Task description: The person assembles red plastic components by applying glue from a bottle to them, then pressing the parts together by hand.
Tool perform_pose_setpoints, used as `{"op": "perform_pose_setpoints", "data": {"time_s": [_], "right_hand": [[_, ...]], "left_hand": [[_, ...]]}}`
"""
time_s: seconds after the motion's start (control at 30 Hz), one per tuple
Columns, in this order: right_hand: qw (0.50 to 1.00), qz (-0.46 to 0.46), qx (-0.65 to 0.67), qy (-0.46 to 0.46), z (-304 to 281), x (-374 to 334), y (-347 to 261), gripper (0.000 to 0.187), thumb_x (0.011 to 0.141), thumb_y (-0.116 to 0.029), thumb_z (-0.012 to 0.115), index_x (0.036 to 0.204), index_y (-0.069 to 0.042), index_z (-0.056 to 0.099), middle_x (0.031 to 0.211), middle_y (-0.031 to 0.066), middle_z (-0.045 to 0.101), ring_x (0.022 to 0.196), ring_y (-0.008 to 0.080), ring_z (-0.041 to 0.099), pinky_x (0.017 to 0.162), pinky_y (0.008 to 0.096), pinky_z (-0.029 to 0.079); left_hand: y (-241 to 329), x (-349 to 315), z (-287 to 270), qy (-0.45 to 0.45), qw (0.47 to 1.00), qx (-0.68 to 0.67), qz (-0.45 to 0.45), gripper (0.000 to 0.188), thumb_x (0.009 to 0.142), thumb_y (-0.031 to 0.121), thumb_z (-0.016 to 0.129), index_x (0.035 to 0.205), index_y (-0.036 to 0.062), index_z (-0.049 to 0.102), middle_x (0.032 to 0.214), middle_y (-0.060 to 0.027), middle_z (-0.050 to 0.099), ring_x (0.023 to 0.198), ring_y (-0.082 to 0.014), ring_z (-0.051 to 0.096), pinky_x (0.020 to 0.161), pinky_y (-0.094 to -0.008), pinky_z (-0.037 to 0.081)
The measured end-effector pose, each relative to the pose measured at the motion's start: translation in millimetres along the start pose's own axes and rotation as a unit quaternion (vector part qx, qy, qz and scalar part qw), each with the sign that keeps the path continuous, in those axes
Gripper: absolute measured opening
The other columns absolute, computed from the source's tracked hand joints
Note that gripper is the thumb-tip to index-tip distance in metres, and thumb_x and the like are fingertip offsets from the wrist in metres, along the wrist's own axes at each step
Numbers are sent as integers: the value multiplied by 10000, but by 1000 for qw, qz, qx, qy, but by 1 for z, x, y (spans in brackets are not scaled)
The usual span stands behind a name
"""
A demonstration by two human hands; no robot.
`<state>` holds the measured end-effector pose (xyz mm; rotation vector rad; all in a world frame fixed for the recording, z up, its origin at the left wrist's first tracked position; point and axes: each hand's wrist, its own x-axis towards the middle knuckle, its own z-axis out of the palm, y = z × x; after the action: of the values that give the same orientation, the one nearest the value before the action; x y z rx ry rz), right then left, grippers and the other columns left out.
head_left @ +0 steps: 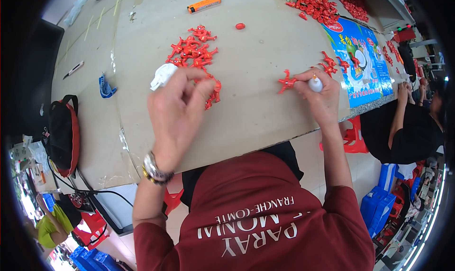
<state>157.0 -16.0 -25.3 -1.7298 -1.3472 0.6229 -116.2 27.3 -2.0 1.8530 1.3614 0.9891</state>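
A wide beige-grey counter [256, 114] fills most of the frame, above a pale tiled floor with red stools [353, 136] and blue crates [377, 207] toward the lower right. Right of centre, the right hand [324, 98] has its grip closed on a small red figure [286, 82], pinched at one end between thumb and forefinger, while a white bottle [315, 84] with a fine tip is tucked in the same hand. The grip of the left hand [175, 105] is blurred left of centre, thumb and forefinger curved toward each other beside some red figures; whether it pinches one I cannot tell. A crumpled white tissue [163, 75] shows at its knuckles, held or merely lying there, which is unclear. The left hand hides part of the pile of red figures [192, 50] just above it. A lone red oval piece [240, 26] and an orange cylinder [204, 4] lie at upper centre; a blue printed sheet [353, 83] and a heap of red pieces [315, 5] occupy the upper right. Both forearms come up from the dark red sleeves at the bottom, the left wrist banded with bracelets [154, 169], palms turned inward.
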Motion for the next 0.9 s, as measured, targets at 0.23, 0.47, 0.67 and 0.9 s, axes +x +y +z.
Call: {"op": "perform_pose_setpoints", "data": {"time_s": [0.23,0.47,0.67,0.9], "right_hand": [[995,21,-71,60,-14,10,8,92,759,-2,707,848,-3,683,765,84,645,726,158,612,682,282,472],[988,-81,-90,92,-15,9,-2,112,744,22,699,851,-7,678,840,78,636,791,171,607,691,289,472],[996,-60,-18,63,-11,1,-17,131,742,44,686,861,-9,674,897,63,620,825,151,593,699,282,469],[983,65,168,-44,-3,-10,-40,284,748,66,649,1005,-43,601,994,37,583,857,104,553,725,247,465]], "left_hand": [[-32,94,-2,23,951,242,192,150,808,154,655,873,22,682,721,-145,643,757,-292,548,662,-396,465],[-37,126,13,-133,942,283,124,175,824,154,630,955,61,698,799,-108,678,811,-271,588,709,-366,471],[-40,128,11,-158,911,327,194,136,785,109,644,896,37,674,817,-115,661,770,-288,611,678,-385,484],[-41,120,2,-133,918,316,199,147,767,59,659,869,0,570,812,-141,633,750,-287,606,659,-372,481]]}}
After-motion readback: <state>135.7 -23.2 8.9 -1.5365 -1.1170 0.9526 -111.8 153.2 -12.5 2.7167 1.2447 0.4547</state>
